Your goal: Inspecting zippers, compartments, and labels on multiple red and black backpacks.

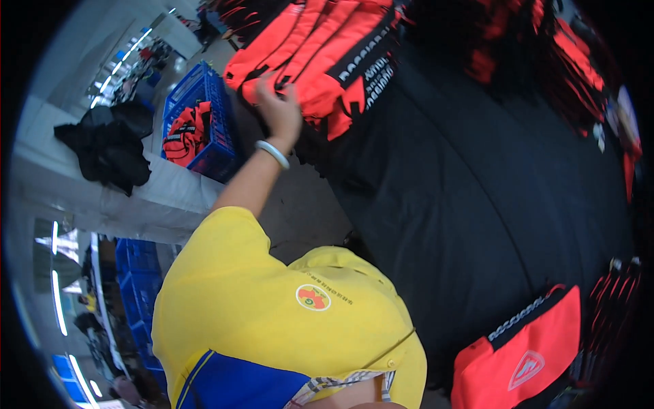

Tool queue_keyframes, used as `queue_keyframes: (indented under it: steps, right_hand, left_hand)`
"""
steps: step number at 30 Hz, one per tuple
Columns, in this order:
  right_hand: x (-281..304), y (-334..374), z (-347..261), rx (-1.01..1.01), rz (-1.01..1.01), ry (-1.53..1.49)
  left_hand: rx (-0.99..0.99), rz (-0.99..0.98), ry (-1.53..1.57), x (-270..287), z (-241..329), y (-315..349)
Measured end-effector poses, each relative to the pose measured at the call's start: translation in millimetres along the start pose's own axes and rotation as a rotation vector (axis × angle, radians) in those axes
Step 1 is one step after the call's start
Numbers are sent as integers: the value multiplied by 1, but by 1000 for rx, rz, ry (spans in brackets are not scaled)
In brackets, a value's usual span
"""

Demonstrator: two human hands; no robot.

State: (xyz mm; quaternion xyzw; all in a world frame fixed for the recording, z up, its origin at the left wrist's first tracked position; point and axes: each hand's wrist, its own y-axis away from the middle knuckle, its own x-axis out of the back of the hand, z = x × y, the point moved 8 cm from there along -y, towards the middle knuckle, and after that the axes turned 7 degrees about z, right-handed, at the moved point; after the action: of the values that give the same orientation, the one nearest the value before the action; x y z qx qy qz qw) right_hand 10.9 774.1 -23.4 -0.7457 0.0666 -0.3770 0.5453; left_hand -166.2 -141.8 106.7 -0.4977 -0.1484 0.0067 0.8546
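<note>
My left hand (281,117), with a pale bangle (273,155) on the wrist, reaches up to a pile of red and black fabric pieces (310,58) at the far edge of a black-covered table. Its fingers are curled on the near left corner of a red fabric piece (312,95) in that pile. Pale lettering runs along the black bands of the pieces. My right hand is out of the picture. At the lower right, a folded red piece with a black band and a pale emblem (521,354) lies on the table.
Black cloth (436,184) covers the large table. Beyond the left arm stands a blue crate (221,146) holding red and black pieces. Black cloth items (112,146) lie on a pale surface at left. More red and black bundles (579,58) line the far right.
</note>
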Motion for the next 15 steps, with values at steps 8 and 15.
queue_keyframes:
  steps: [8,15]
  right_hand:
    - [9,-46,-263,128,-290,-858]
    - [63,-49,-424,205,-802,-1296]
  left_hand:
    - [590,-21,270,-16,-296,-104]
    - [-239,-317,594,-19,69,-167]
